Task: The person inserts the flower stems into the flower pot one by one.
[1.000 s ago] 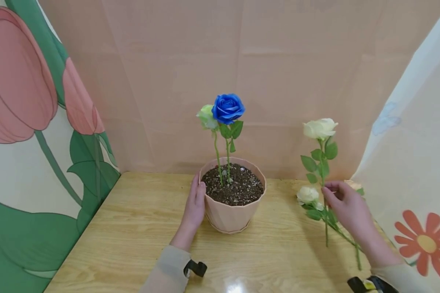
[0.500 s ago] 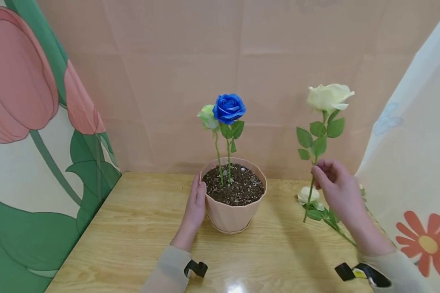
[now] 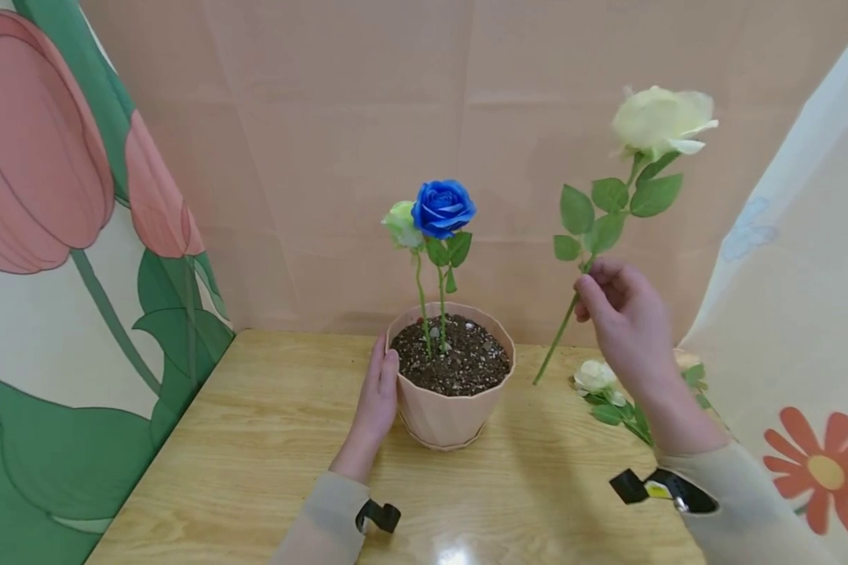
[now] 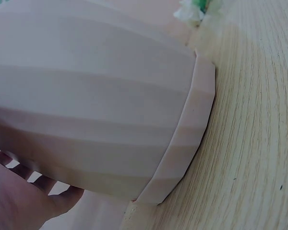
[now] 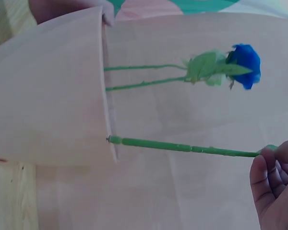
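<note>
My right hand point(image 3: 629, 329) pinches the green stem of a white rose point(image 3: 660, 122) between thumb and fingers. The rose is raised and leans right, its bare stem point(image 5: 163, 145) slanting down-left beside the pot's rim. My left hand point(image 3: 376, 392) rests along the left side of a pale pink flowerpot point(image 3: 447, 420), fingers laid against its wall. Dark soil point(image 3: 459, 369) fills the pot. A blue rose point(image 3: 444, 209) and a pale green rose point(image 3: 400, 225) stand upright in the soil. In the left wrist view, the fingers lie along the pot's underside edge.
More white roses point(image 3: 595, 377) with leaves lie on the wooden table point(image 3: 275, 447) at the right, partly hidden by my right forearm. A pink backdrop point(image 3: 325, 118) rises behind the table. Flower-printed panels point(image 3: 827, 471) flank both sides.
My right hand has lifted the white rose from the right of the table, upward and left. The rose now tilts, its stem end nearer the pot. My left hand stays at the pot.
</note>
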The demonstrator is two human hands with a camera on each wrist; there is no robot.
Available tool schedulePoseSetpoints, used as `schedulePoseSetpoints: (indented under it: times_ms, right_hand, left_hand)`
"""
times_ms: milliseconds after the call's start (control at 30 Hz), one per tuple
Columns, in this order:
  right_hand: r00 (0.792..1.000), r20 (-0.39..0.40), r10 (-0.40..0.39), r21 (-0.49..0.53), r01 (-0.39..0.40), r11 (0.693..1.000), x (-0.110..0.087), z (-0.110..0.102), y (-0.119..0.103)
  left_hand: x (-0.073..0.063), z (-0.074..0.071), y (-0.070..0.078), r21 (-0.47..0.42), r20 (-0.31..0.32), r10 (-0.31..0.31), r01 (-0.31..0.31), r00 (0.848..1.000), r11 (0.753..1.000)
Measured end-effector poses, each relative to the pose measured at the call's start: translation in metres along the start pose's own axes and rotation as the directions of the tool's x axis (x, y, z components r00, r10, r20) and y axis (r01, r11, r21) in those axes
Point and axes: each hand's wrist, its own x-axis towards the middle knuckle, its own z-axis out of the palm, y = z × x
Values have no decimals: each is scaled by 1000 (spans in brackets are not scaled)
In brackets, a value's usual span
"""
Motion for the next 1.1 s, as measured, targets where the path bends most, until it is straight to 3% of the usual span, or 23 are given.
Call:
schedulePoseSetpoints:
  times_ms: [300,767,1100]
  right_hand:
    - [998,6,-66,81,65,995,10,33,-19]
    - [994,42,-102,143,95,985,11,91,-12]
    - [988,52,-146,102,140,985,8,105,-5]
  left_hand:
    - [-2,0,1,-3,-15,-15,15,1000,1000]
    - [-1,1,-1,3,-15,-8,8,1000,1000]
    - [-2,-1,0,8,-9,-39,39,999,999]
